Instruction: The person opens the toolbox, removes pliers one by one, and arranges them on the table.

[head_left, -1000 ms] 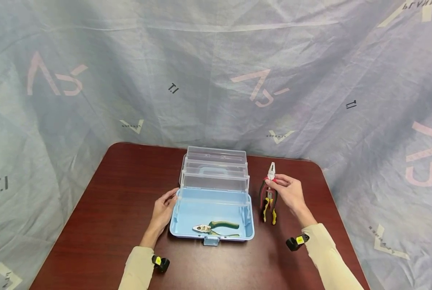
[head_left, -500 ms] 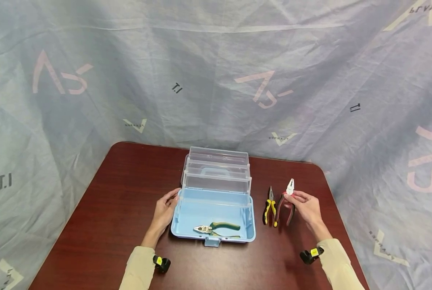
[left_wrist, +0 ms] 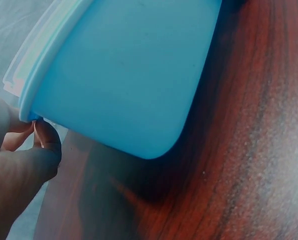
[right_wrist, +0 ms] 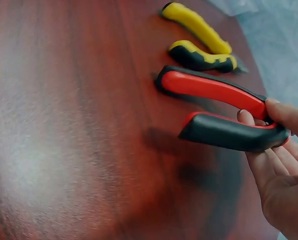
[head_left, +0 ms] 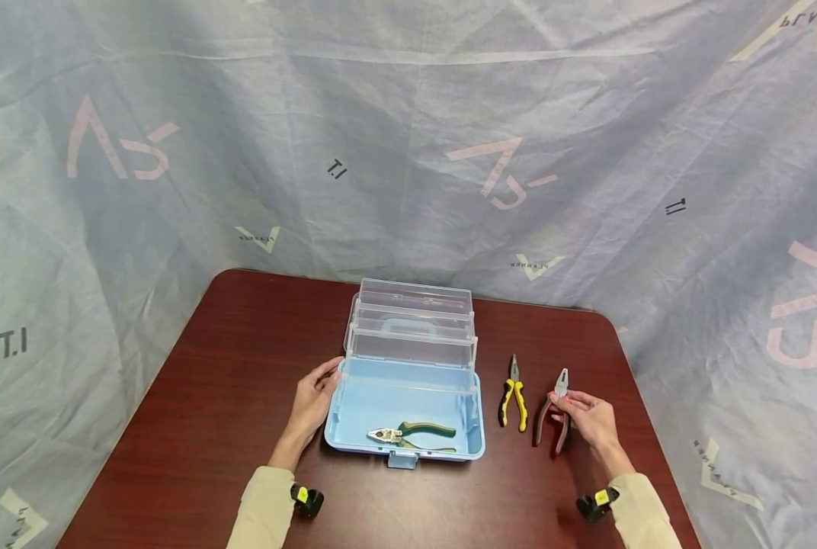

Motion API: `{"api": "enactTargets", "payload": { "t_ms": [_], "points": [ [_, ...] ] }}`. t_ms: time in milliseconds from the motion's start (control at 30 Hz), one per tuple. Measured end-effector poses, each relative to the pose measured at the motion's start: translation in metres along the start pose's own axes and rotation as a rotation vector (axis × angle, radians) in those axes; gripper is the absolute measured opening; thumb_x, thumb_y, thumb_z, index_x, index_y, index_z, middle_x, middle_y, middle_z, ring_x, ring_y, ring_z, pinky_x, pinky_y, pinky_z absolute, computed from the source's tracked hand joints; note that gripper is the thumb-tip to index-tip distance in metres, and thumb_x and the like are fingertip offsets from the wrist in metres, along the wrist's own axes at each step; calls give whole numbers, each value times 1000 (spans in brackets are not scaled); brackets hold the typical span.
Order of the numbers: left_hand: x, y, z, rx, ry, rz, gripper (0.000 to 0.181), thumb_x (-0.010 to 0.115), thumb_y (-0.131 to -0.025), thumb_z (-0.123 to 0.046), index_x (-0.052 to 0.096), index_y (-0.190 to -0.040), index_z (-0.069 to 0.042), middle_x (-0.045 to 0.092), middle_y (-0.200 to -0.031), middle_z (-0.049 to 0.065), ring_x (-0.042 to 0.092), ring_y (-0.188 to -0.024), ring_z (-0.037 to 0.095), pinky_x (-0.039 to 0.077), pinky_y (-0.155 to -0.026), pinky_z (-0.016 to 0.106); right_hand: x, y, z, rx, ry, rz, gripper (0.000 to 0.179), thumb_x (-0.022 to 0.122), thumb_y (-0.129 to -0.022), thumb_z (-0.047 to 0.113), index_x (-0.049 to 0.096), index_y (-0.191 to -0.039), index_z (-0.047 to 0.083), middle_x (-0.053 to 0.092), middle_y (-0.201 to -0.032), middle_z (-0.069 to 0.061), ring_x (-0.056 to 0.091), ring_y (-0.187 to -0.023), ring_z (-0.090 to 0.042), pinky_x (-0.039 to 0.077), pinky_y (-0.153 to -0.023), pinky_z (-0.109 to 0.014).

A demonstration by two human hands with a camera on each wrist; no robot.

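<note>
My left hand [head_left: 310,406] holds the rim of a light blue toolbox [head_left: 402,400] at its left side; in the left wrist view the fingers are curled at the rim's corner. Green-handled combination pliers [head_left: 427,428] lie inside the box. On the right, my right hand [head_left: 594,419] pinches red-and-black combination pliers [head_left: 562,381] near the pivot. Their jaws point away from me, and in the right wrist view the handles [right_wrist: 214,90] stand spread above the table. Yellow-and-black long-nose pliers [head_left: 520,402] lie on the table between the toolbox and the right hand.
Clear stepped trays [head_left: 411,347] stand raised at the back of the toolbox, its lid opened behind them. A latch [head_left: 402,460] hangs at the box's front. The dark red wooden table [head_left: 244,328] ends at a grey printed cloth [head_left: 395,152].
My right hand has carried the red-and-black pliers to the right and towards me, off the long-nose pliers, which now show fully. The left hand has stayed on the toolbox.
</note>
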State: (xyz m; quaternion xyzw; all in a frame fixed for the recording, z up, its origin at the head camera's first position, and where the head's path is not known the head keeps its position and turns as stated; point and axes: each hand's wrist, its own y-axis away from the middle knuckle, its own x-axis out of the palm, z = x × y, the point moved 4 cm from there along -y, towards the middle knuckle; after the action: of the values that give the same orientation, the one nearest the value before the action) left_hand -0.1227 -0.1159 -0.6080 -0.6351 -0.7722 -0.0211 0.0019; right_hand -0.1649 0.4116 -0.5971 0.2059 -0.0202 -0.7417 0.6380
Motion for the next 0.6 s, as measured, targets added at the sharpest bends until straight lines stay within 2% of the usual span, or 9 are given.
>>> {"api": "enactTargets", "payload": {
  "t_ms": [100, 200, 367, 467, 600],
  "points": [
    [0, -1, 1, 2, -2, -1, 37, 57, -105, -2, 59, -141, 5, 56, -137, 26, 59, -107, 12, 47, -85, 13, 2, -1, -7, -5, 3, -7, 65, 77, -94, 17, 47, -139, -18, 78, -91, -5, 75, -74, -11, 61, -72, -30],
    [0, -1, 2, -3, -7, 0, 36, 57, -105, -3, 59, -141, 4, 56, -137, 25, 59, -107, 13, 47, -85, 13, 2, -2, -12, -4, 74, -22, 63, 79, -93, 19, 51, -135, -19, 78, -90, -11, 75, -73, -11, 60, -70, -27],
    [1, 0, 2, 1, -11, 2, 36, 57, -105, -2, 59, -141, 4, 57, -136, 26, 59, -106, 11, 47, -85, 13, -3, 1, -14, -41, 380, -109, 63, 82, -89, 41, 67, -122, -11, 78, -90, -12, 69, -70, -5, 52, -64, -19],
    [1, 0, 0, 5, -13, -8, 36, 58, -104, -1, 60, -140, 5, 57, -136, 26, 59, -106, 10, 47, -85, 13, -4, 4, -12, -79, 520, -162, 64, 82, -85, 51, 73, -115, -5, 77, -91, -11, 65, -71, -7, 49, -61, -23],
    [0, -1, -1, 9, -23, -16, 36, 58, -104, -1, 60, -140, 5, 57, -136, 27, 59, -106, 10, 47, -85, 13, -2, 6, -10, -96, 510, -166, 56, 83, -86, 47, 74, -112, -2, 76, -91, -12, 67, -68, -14, 54, -57, -26]
  ]
}}
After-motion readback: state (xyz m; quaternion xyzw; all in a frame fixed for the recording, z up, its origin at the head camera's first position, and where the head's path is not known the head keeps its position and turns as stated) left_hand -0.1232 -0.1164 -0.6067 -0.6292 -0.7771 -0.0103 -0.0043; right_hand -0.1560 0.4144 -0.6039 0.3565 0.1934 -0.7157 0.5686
